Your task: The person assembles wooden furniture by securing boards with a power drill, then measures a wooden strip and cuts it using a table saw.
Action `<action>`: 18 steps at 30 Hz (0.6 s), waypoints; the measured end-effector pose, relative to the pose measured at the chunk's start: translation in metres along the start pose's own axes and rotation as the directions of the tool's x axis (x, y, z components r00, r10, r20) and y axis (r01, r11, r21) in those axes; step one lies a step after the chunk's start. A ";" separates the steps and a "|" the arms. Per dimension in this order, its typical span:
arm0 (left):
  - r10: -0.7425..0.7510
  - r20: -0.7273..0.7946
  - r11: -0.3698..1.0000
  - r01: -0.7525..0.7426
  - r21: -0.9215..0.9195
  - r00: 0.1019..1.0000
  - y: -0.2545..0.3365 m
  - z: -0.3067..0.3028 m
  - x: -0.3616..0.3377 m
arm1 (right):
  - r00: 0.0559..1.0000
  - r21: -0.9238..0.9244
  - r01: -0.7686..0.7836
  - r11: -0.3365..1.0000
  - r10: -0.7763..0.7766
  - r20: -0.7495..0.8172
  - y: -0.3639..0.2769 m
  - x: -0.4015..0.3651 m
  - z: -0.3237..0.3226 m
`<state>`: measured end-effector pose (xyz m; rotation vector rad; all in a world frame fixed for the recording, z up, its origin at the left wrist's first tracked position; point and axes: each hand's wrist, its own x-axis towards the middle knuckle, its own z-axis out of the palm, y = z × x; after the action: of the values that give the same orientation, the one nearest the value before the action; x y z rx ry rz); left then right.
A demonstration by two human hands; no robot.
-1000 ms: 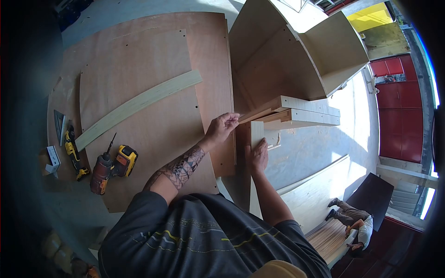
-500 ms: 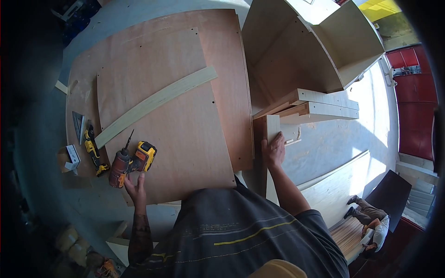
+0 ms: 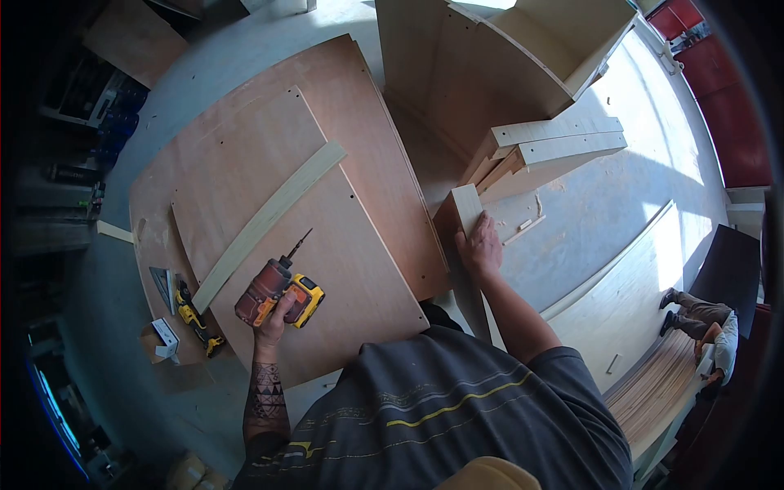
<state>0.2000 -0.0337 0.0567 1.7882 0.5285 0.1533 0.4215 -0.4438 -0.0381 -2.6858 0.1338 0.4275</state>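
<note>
My left hand (image 3: 273,325) is wrapped round the grip of a cordless drill (image 3: 263,292) with a yellow battery. The drill's long bit points up and right, above a plywood panel (image 3: 343,269) with small holes along its edges. My right hand (image 3: 483,247) grips the top of an upright wooden board (image 3: 466,206) standing on edge beside the table; part of that board is hidden by the hand and arm. A pale wooden strip (image 3: 269,220) lies diagonally across the panel.
A yellow power tool (image 3: 196,318), a set square (image 3: 163,287) and a small box (image 3: 166,339) sit at the table's left. More boards (image 3: 563,147) and a plywood cabinet (image 3: 482,73) stand to the right. Another person (image 3: 706,327) is bent over stacked sheets (image 3: 653,367).
My left hand has lifted the drill and moved it right over the panel, its grip now closed. My right hand stays on the board. The whole view has turned and shifted.
</note>
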 end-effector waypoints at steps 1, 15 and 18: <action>0.010 0.112 1.000 -0.011 0.012 0.994 0.009 0.016 0.010 | 0.999 0.030 -0.025 0.999 0.024 0.035 -0.002 -0.001 -0.003; -0.148 0.577 0.984 0.060 0.169 0.804 0.111 0.221 0.124 | 0.998 0.124 0.037 0.992 -0.032 -0.046 0.010 0.001 0.003; -0.271 0.582 0.913 0.014 0.407 0.767 0.123 0.239 0.134 | 0.996 0.132 0.049 0.990 -0.039 -0.074 0.011 0.001 0.002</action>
<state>0.4414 -0.2105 0.0813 2.0190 0.2052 -0.6953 0.4206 -0.4528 -0.0442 -2.5674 0.1189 0.2983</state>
